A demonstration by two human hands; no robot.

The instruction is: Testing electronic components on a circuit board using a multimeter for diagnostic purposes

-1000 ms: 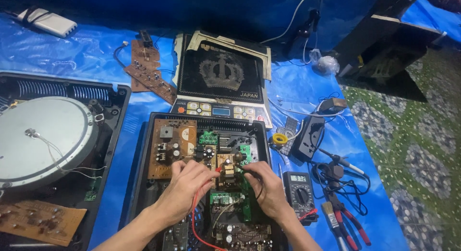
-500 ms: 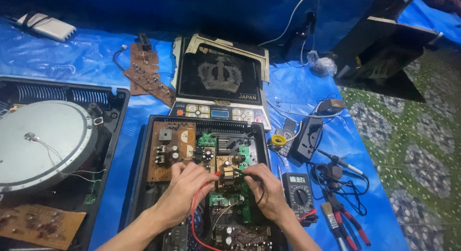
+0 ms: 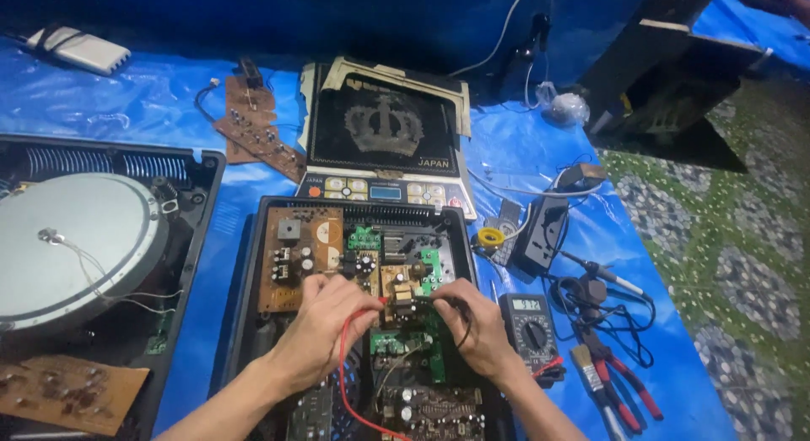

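1. An opened cooker with a round silver disc lies far left.
2. The left hand pinches a red probe over the circuit board in the open black casing.
3. The right hand grips a black probe on that board.
4. A multimeter sits just right, pliers beyond.

Opened cooker case, centre of tarp: circuit boards inside. Left hand and right hand over the boards, each with a probe. Behind the case: glass top panel. Left of it: second opened unit with coil disc. Right of it: multimeter; beyond that, soldering iron and pliers.
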